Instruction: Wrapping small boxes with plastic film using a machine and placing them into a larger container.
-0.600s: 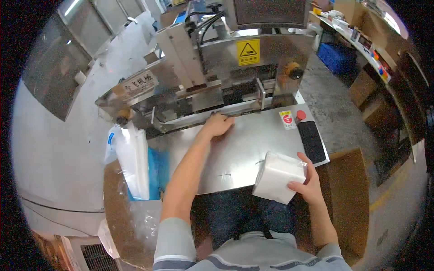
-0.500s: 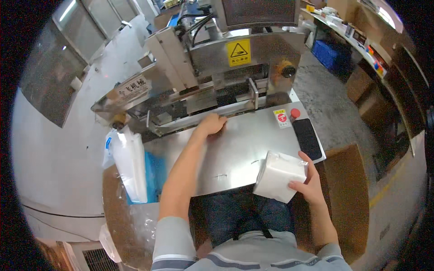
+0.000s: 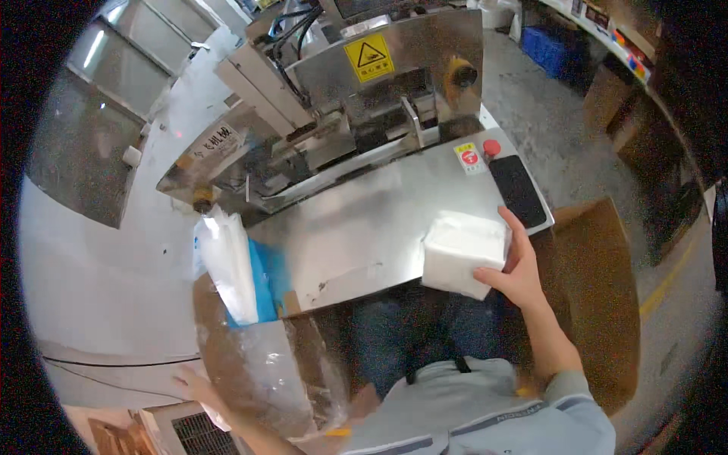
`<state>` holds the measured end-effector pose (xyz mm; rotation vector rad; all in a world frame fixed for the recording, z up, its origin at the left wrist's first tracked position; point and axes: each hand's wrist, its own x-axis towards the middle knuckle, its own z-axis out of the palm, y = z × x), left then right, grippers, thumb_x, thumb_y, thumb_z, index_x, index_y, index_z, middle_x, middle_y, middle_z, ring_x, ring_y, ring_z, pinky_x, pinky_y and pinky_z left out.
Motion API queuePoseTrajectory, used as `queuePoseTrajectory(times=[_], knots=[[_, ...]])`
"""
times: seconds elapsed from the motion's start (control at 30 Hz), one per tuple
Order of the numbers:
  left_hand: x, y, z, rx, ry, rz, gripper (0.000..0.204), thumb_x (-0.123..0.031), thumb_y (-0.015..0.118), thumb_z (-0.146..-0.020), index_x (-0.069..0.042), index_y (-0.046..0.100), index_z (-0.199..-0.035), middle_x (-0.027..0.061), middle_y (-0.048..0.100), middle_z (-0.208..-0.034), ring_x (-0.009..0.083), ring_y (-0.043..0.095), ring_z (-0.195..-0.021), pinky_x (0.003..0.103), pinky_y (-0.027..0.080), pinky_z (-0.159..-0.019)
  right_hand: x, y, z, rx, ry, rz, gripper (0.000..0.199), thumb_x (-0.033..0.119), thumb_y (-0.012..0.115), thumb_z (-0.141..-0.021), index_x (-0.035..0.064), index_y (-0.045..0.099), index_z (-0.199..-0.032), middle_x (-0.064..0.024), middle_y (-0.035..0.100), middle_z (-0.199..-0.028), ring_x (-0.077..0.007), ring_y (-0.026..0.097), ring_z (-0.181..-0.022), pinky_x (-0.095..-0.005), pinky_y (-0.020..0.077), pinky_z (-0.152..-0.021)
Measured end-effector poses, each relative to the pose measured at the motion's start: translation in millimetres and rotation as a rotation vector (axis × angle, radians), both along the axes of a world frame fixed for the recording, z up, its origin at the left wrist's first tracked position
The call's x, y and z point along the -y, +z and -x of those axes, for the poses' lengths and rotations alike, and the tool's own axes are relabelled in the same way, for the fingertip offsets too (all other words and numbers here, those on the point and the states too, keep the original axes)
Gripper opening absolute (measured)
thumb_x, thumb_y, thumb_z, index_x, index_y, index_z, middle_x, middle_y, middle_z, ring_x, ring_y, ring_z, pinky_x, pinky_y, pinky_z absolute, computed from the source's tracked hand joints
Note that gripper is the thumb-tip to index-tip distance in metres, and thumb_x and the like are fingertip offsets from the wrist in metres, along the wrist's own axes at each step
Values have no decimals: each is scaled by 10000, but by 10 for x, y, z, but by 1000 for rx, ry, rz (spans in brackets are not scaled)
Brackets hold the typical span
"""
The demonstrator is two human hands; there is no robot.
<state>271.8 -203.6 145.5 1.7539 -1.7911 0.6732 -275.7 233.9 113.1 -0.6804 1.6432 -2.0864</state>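
Note:
In my right hand (image 3: 519, 269) is a soft white block-shaped pack (image 3: 462, 254), seemingly wrapped in clear film. My thumb lies on its near face and the fingers go round its right side. The pack is held over the front right edge of the machine's steel table (image 3: 356, 220). My left hand (image 3: 199, 388) is low at the far left, blurred, with fingers stretched out and nothing visible in them. Close below its wrist shows a bit of white plastic (image 3: 216, 418).
A sealing-type machine (image 3: 334, 98) with a metal bar spans the table's back. A black phone-like slab (image 3: 519, 189) and a red button (image 3: 491, 148) are at the right. White plastic bags (image 3: 231, 273) hang on the left. Cardboard boxes (image 3: 595, 303) flank the table.
My left hand has left the machine's bar and swung down to the far left. My right hand still holds the white pack, which has tilted a little. The view has shifted.

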Motion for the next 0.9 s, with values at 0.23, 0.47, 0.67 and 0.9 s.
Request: queuePoseTrajectory(times=[0.23,0.47,0.67,0.9], knots=[[-1946,-278,2119,-1592,-1009,-1335,698,-488,474,-1004,-42,273,-1501,238,469,-1419,363,542,-1237,520,496,-993,627,273,-537,-979,15,-46,692,101,768,-680,23,497,-1312,-207,555,-1303,-404,554,-1178,-489,423,-1032],[-2484,-233,3595,-1672,-1071,-1624,573,-161,643,-880,87,423,-1347,169,603,-1208,255,614,-1099,357,494,-965,202,256,-959,-1098,270,-144,495,35,742,-720,31,606,-1196,-162,591,-1271,-381,586,-1140,-481,473,-986],[-2873,-8,3958,-1260,-1349,-1918,1068,-211,760,-737,8,115,-1559,200,505,-1360,306,554,-1214,400,445,-1038,-807,-14,-402,179,121,-43,874,218,788,-834,28,271,-1511,-142,461,-1437,-250,463,-1321,-407,387,-1096],[-3239,-155,4460,-707,-1474,-2007,1044,-110,751,-767,-18,88,-1568,164,518,-1344,264,545,-1218,374,434,-1030,-1326,-254,-414,277,-106,-64,874,243,851,-774,10,357,-1455,-99,563,-1284,-188,532,-1186,-376,442,-1036]])
